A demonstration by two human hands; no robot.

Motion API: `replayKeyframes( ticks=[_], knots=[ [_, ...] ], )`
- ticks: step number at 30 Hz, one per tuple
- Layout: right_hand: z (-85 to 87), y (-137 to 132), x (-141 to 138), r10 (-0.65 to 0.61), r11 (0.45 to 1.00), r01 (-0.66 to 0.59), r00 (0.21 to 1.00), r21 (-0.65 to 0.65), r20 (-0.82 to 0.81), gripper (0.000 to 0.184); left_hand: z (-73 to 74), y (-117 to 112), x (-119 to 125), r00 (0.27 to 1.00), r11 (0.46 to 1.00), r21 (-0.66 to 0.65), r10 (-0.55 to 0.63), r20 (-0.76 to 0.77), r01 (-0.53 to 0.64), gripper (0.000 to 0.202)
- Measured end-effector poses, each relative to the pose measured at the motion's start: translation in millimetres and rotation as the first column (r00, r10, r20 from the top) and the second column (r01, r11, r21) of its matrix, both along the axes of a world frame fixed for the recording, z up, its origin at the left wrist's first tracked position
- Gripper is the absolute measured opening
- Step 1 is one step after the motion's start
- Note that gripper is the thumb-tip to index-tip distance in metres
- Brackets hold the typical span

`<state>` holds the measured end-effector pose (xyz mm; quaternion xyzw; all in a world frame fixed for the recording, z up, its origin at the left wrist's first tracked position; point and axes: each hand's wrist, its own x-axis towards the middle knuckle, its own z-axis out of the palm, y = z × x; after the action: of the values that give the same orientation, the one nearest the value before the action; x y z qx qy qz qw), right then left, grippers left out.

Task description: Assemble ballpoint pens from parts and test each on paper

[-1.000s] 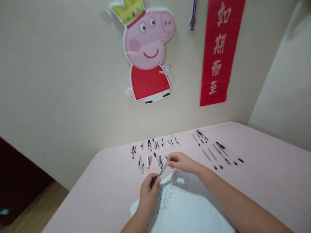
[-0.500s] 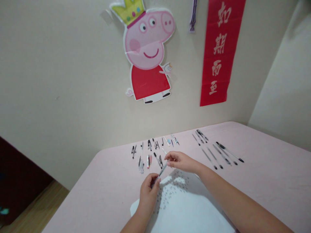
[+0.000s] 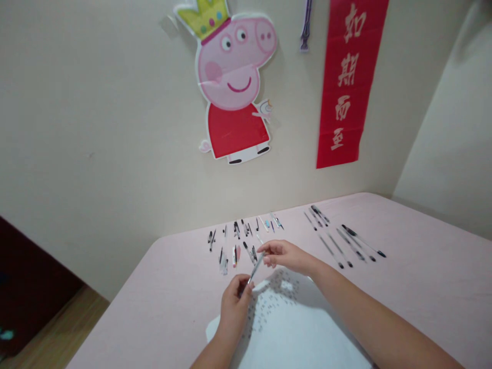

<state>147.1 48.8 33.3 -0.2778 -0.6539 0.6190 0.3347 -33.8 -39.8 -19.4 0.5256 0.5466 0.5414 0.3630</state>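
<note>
Between both hands, above a white sheet (image 3: 300, 328) with dark printed marks, is a slim clear pen (image 3: 257, 265), tilted up to the right. My left hand (image 3: 235, 302) is closed around its lower end, hiding that tip. My right hand (image 3: 284, 256) has its thumb and fingers at the upper end, pinching it. Just beyond the hands lie several pen parts, among them a black-and-clear piece (image 3: 249, 252) and a pinkish-white piece (image 3: 234, 256).
Several long pens (image 3: 355, 245) and shorter dark-tipped pieces (image 3: 317, 218) lie at the right on the pink-covered surface (image 3: 161, 302). Small groups of pen parts (image 3: 236, 229) line its far side. Behind rises a wall with a pig cutout (image 3: 238, 128) and red banner (image 3: 342, 102).
The pen is angled a little more steeply. My right hand's fingers have shifted slightly left at its upper end. My left hand stays nearly where it was.
</note>
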Motion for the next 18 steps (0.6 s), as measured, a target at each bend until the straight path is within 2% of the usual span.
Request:
replayKeyframes(
  ticks=[4, 11, 18],
  knots=[
    [-0.5, -2.4, -3.0, -0.025, 0.998, 0.021, 0.998, -0.064, -0.057, 0.041, -1.9, 0.6, 0.2, 1.000, 1.000, -0.005, 0.011, 0.014, -0.011, 0.024],
    [-2.7, -6.2, -10.7, -0.149, 0.988, 0.145, 0.987, -0.055, -0.068, 0.038, -8.6, 1.1, -2.1, 1.000, 1.000, -0.013, -0.004, 0.017, 0.004, 0.023],
    [-4.3, -9.0, -14.4, -0.084, 0.993, 0.075, 0.991, -0.088, -0.102, 0.044, -8.8, 0.6, 0.5, 0.995, 0.996, -0.060, -0.058, 0.087, 0.063, 0.021]
  ],
)
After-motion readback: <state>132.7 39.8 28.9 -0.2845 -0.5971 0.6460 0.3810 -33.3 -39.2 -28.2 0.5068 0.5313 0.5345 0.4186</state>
